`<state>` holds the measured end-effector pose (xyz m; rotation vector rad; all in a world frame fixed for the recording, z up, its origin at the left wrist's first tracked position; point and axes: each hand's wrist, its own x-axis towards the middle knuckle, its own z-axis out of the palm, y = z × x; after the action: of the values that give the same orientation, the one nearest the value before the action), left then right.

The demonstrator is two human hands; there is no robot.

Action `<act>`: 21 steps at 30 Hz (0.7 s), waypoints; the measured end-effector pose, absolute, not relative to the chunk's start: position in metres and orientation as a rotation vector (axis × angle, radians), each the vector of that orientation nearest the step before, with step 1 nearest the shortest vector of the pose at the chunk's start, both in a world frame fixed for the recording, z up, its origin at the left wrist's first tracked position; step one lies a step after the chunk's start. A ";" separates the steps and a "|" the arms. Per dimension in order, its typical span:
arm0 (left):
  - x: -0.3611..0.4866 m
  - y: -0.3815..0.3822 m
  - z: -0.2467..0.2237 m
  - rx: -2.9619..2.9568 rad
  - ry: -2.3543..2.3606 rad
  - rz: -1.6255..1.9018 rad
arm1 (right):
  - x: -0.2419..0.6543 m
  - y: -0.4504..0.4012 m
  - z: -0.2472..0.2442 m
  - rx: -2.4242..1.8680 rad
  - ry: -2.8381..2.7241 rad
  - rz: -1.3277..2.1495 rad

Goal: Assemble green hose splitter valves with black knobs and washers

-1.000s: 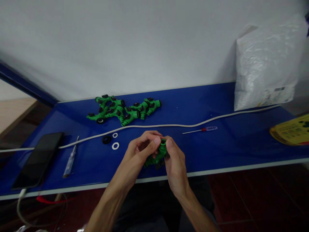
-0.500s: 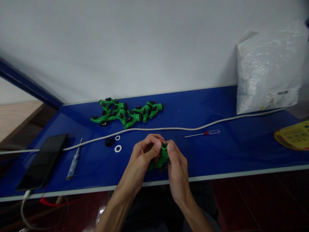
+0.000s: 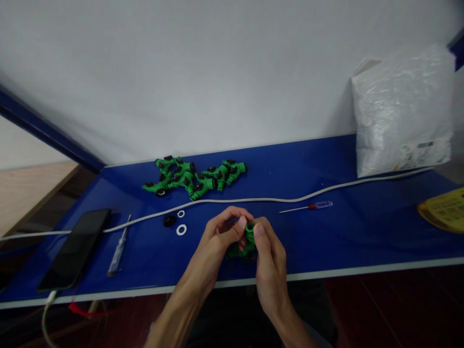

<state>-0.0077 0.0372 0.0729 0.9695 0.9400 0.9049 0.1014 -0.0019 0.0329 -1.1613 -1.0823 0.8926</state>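
Observation:
Both hands are closed round one green plastic fitting (image 3: 250, 237) near the front edge of the blue table. My left hand (image 3: 221, 237) pinches at its left side, thumb and fingertips close to the round open end that faces up. My right hand (image 3: 270, 256) grips it from the right, thumb beside the same opening. The fitting's lower part is partly hidden by the fingers. To the left lie two white rings (image 3: 181, 229) and a black ring (image 3: 168, 221). Several green fittings with black parts (image 3: 181, 180) form a group further back.
A pale cable (image 3: 246, 200) crosses the blue table (image 3: 311, 169). A red-and-clear screwdriver (image 3: 321, 205) lies right, another screwdriver (image 3: 118, 253) and a phone (image 3: 74, 251) left. A white package (image 3: 402, 116) and a yellow-labelled object (image 3: 444, 210) stand at the right.
The view has shifted slightly, so the table and its objects appear a little lower. Both hands still hold the fitting, with the left fingers slightly changed in pose.

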 end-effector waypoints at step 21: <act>-0.003 0.037 0.074 0.757 0.906 0.944 | 0.099 -0.001 0.032 -1.209 -1.159 0.829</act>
<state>-0.0029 0.0370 0.0737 0.7567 0.9061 0.9438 0.0993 -0.0012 0.0324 -1.2091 -1.1595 0.8290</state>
